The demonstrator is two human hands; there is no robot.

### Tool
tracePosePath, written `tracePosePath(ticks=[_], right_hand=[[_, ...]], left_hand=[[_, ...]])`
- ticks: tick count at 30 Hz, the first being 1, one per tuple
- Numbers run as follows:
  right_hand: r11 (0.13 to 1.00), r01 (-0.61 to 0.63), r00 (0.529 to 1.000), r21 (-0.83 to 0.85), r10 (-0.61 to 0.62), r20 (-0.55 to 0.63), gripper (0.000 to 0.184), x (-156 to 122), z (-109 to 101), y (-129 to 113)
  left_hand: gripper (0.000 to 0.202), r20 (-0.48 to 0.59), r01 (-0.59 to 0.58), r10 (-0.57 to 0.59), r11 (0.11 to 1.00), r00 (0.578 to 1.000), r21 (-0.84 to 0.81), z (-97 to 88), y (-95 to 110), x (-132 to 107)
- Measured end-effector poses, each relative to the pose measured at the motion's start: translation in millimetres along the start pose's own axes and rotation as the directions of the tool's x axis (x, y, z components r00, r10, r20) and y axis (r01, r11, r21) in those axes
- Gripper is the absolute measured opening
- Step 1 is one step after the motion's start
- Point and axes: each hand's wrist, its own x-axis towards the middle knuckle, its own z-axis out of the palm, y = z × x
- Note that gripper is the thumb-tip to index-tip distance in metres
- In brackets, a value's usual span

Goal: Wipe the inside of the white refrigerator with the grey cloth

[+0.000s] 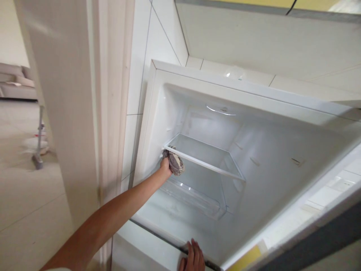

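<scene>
My left hand (pixel 166 166) reaches into a white refrigerator (pixel 267 150) and grips a bunched grey-brown cloth (pixel 176 163). The cloth presses against the front left corner of a glass shelf (pixel 205 148), just below its white front trim. Low in the view, my right hand (pixel 194 256) rests on the front lower edge of the compartment, its fingers stretched out and nothing held. Part of that hand is cut off by the frame.
Beneath the glass shelf lies a second shelf with a clear drawer-like front (pixel 194 197). The refrigerator door (pixel 324 222) stands open at the right. A door frame (pixel 113 94) borders the left side; beyond it are a broom (pixel 38 158) and a sofa (pixel 17 84).
</scene>
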Motion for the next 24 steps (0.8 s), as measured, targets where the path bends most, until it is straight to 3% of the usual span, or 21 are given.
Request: tracePosePath(ticks=[4,9,15,20,24], right_hand=[[1.0,-0.019,1.0,0.011,0.019,0.02,0.063,1,-5,-7],[0.999,0.006,1.0,-0.05,-0.005,0.012,0.078,-5,0,-13],[0.998,0.052,0.998,-0.044,-0.05,0.048,0.078,-17,7,-3],[1.0,0.0,0.997,-0.027,0.002,0.077,0.075,-27,9,-3],[1.0,-0.015,0.999,-0.024,0.016,0.043,0.07,-31,13,-3]], left_hand=[[0.017,0.013,0.045,-0.044,0.998,0.999,-0.042,2.9,6,-17],[0.021,0.059,0.037,-0.029,0.989,0.998,-0.145,18.5,3,-16],[0.039,0.131,0.061,-0.03,0.969,0.991,-0.239,37.1,-12,-7],[0.037,0.155,0.127,-0.09,0.961,0.984,-0.245,38.7,-20,-3],[0.046,0.151,0.123,-0.084,0.954,0.985,-0.275,39.7,-14,4]])
